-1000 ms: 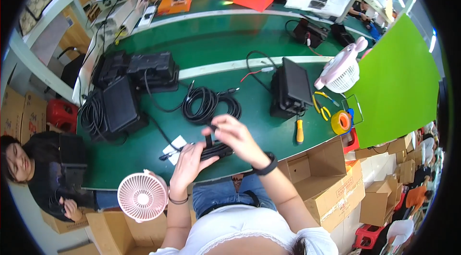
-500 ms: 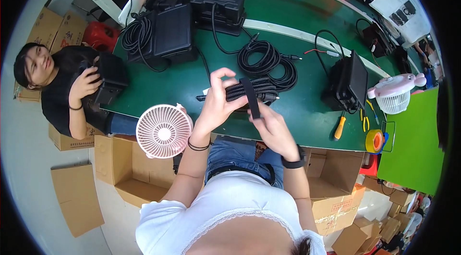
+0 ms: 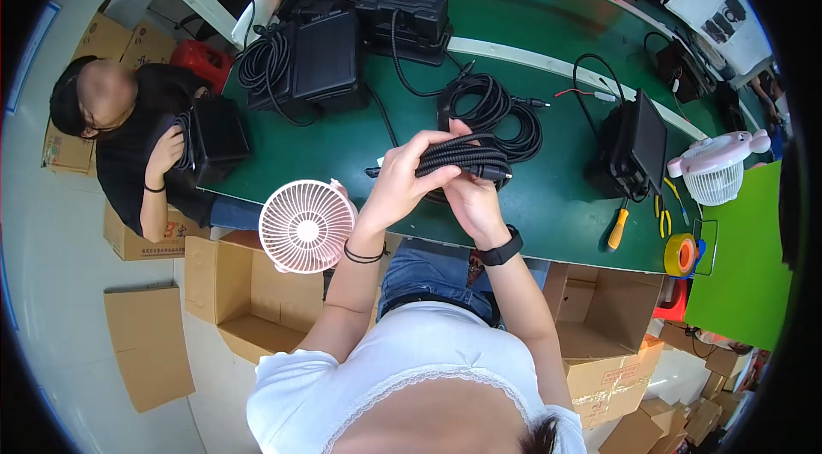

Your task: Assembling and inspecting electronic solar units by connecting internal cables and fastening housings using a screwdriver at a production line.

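Observation:
A coiled black corrugated cable (image 3: 462, 156) is held above the near edge of the green table. My left hand (image 3: 401, 183) is closed round its left side, thumb across the front. Against the underside of the bundle rests my right hand (image 3: 476, 210), its fingers curled up behind the loops and mostly hidden. A dark strap end (image 3: 443, 118) seems to stick up at the back of the bundle. Just behind, another black cable coil (image 3: 524, 136) lies on the table.
Black boxes (image 3: 325, 56) with cables stand at the back left. A black case (image 3: 632, 146), an orange screwdriver (image 3: 616, 230), pliers (image 3: 663, 219) and yellow tape (image 3: 681, 254) are at right. A pink fan (image 3: 306, 227) is left of my arm. A co-worker (image 3: 145, 129) holds a black box.
The black strap held across the front of the bundle has gone behind it. My right hand has moved from in front to underneath the cable. The co-worker's head has turned down.

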`<state>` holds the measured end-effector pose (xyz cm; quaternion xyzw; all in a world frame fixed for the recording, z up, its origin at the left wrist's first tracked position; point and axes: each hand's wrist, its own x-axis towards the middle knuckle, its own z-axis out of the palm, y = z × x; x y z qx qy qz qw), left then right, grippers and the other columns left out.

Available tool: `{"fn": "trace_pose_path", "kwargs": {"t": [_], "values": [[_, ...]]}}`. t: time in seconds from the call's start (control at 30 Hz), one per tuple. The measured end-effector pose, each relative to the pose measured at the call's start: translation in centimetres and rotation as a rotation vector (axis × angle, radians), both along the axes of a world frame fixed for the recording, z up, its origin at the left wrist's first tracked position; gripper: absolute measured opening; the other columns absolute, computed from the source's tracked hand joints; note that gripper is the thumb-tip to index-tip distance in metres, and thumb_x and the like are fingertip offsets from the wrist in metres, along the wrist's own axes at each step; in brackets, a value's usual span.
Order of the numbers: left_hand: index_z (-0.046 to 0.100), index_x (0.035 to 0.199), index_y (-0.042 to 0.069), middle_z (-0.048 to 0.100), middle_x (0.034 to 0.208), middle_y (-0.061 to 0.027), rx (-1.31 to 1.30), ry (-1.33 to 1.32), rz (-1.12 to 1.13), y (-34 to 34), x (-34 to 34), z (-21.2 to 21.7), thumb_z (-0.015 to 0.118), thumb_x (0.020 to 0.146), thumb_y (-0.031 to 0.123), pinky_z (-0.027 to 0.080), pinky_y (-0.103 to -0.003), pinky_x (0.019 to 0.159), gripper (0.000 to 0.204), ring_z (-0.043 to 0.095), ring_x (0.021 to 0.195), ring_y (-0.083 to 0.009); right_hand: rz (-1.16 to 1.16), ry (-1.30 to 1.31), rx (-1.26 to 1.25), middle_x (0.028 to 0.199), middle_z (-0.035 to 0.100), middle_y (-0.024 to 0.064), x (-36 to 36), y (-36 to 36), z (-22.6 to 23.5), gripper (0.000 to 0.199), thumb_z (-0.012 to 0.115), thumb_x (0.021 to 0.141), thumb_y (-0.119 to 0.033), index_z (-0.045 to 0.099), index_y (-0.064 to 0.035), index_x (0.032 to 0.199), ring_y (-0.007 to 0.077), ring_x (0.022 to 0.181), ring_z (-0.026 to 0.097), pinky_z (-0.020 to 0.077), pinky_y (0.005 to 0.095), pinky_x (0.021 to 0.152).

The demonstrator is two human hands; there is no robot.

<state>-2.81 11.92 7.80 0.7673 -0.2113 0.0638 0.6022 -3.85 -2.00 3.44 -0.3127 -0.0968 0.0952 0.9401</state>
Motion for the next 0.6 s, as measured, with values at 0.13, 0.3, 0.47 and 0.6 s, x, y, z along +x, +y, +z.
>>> {"fn": "trace_pose_path", "kwargs": {"t": [0.13,0.3,0.47,0.6], "values": [[0.057,0.113,-0.002,0.070,0.097,-0.0144,0.108,-0.020,-0.041,0.2,-0.2,-0.4,0.077,0.086,0.017,0.053,-0.030,0.076,0.039,0.070,0.088,-0.0205,-0.271,-0.274,-0.609,0.145,0.047,0.0107,0.8,0.5,-0.3,0.043,0.055,0.092,0.006,0.051,-0.0023,0.135,0.0227,0.123,0.056,0.0447,0.0363,0.107],[0.058,0.115,-0.001,0.070,0.098,-0.0157,0.120,-0.071,-0.029,0.1,-0.3,-0.4,0.075,0.087,0.016,0.054,-0.033,0.078,0.037,0.071,0.091,-0.0273,-0.416,-0.367,-1.015,0.146,0.045,0.0167,-0.1,0.7,-1.1,0.033,0.055,0.090,0.006,0.057,0.0043,0.123,0.0321,0.122,0.057,0.0460,0.0409,0.102],[0.058,0.117,-0.001,0.070,0.098,-0.0154,0.122,-0.068,-0.019,-0.6,-0.3,0.1,0.074,0.088,0.015,0.054,-0.033,0.077,0.037,0.071,0.089,-0.0263,-0.525,-0.455,-1.344,0.085,0.065,0.0216,-1.6,-0.5,-0.4,0.013,0.058,0.091,-0.001,0.062,0.0063,0.101,0.0388,0.079,0.065,0.0502,0.0456,0.069],[0.058,0.117,-0.001,0.070,0.093,-0.0144,0.073,0.053,0.022,-0.9,-0.3,0.6,0.072,0.089,0.014,0.054,-0.031,0.073,0.035,0.071,0.084,-0.0237,-0.596,-0.563,-1.406,0.093,0.063,0.0199,-2.8,-1.0,1.0,0.013,0.059,0.094,-0.004,0.062,0.0065,0.101,0.0332,0.073,0.065,0.0509,0.0406,0.063]]}}
